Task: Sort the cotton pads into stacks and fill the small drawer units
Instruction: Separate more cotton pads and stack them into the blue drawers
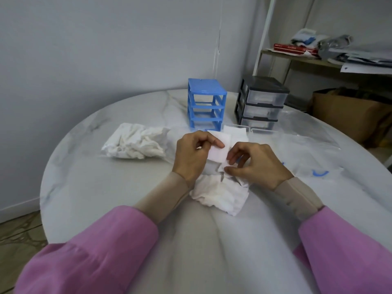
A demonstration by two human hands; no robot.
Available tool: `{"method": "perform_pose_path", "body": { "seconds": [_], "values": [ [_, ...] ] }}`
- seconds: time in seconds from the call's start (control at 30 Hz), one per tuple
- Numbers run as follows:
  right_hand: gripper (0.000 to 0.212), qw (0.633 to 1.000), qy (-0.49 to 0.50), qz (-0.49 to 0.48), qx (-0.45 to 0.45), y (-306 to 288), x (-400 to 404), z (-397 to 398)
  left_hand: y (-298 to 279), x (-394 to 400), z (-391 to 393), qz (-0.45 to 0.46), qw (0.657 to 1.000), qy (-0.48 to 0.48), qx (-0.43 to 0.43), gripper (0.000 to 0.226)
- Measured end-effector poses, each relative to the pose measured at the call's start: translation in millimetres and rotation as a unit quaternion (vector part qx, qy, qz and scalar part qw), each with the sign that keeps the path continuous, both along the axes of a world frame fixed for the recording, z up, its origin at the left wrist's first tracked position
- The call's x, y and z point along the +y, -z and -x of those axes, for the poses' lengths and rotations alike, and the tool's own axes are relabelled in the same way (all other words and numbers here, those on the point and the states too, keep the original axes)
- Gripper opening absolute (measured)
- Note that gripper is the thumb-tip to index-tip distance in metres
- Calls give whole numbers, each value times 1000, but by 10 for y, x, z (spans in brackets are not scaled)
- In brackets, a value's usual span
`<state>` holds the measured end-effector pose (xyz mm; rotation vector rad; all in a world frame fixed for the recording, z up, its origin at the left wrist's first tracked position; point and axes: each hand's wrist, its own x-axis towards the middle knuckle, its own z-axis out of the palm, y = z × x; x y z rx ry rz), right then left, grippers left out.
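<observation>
Head view, looking down over my two hands at the desk (101, 187).

My left hand (192, 152) pinches a flat square cotton pad (218, 149), thumb on top, fingers curled under. My right hand (252, 162), just beside it, pinches a second pad (224, 166) off the loose heap (218, 196) that lies directly beneath both hands. The two held pads touch or nearly touch; I can't tell which.

Just beyond my fingertips a few pads lie flat (235, 132), the start of a stack as I judge it, in or against a clear tray whose edges I can barely trace.

Further out from the left hand stands the blue drawer frame (206, 103), its slots open, drawers out. Out from the right hand is the black drawer unit (262, 102), clear drawers in place; whether they hold pads I can't make out.

Well off to the outer side of my left hand, a bag of crumpled pads (135, 141) sits untouched.

Progress, my reading: early. Sorting is under way, one small stack begun, a heap and a full bag left. No drawer visibly filled, and the blue frame awaits its drawers.
</observation>
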<state>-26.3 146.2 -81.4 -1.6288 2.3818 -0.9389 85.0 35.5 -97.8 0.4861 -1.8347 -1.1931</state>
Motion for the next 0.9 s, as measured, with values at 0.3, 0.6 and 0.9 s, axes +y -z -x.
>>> {"method": "perform_pose_path", "body": {
  "seconds": [0.3,0.6,0.9],
  "values": [
    [15,996,8,-60,70,-15,20,-42,35,-43,10,-10,997,-72,-21,34],
    [15,997,64,42,5,-31,26,30,64,-92,-10,-13,996,-92,-18,33],
    [17,947,28,218,-233,-148,14,11,-4,-22,-36,-81,996,13,17,30]
  ]
}}
